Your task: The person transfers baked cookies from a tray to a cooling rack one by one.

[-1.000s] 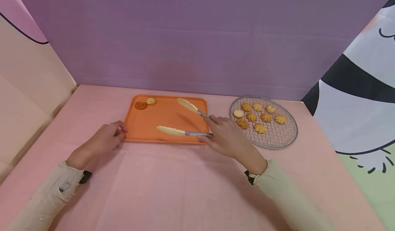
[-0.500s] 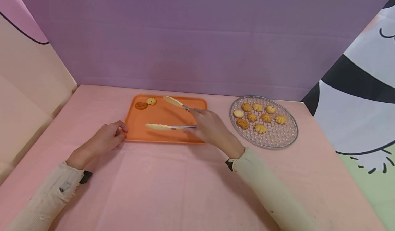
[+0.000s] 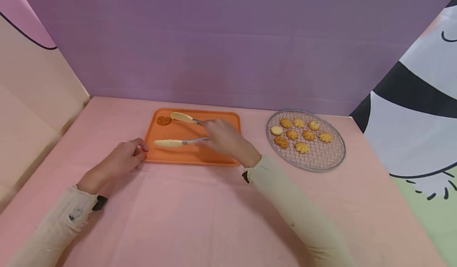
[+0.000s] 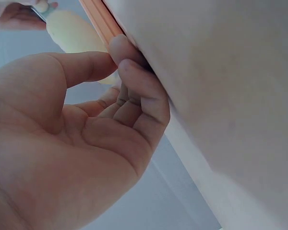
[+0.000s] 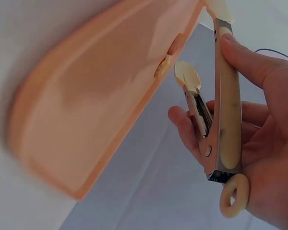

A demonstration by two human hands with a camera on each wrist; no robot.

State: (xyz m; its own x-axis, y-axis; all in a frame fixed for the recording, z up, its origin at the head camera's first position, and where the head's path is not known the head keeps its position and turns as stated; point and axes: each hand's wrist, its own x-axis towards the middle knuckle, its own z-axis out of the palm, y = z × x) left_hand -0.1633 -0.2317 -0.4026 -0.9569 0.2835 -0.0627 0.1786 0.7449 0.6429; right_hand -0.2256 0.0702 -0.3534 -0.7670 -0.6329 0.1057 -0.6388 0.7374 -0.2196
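Note:
My right hand (image 3: 226,140) holds a pair of tongs (image 5: 228,100) with steel arms and cream tips, spread apart over the orange tray (image 3: 192,160). Nothing sits between the tips. A brown round cookie (image 3: 164,120) lies in the tray's far left corner. Beside it is a pale cookie (image 5: 162,67), mostly covered by the far tong tip in the head view. At the tray's near left edge, my left hand (image 3: 125,156) has its fingers curled, and its thumb and index finger (image 4: 129,72) pinch the rim.
To the right of the tray stands a round wire rack (image 3: 321,166) bearing several cookies (image 3: 292,134) of different shapes. A pink cloth (image 3: 185,215) covers the table. A purple panel (image 3: 228,52) rises behind, with printed panels at both sides.
My right hand has carried the spread tongs leftward across the tray, and the far tip now overlaps the pale cookie. My left hand has stayed at the tray's edge.

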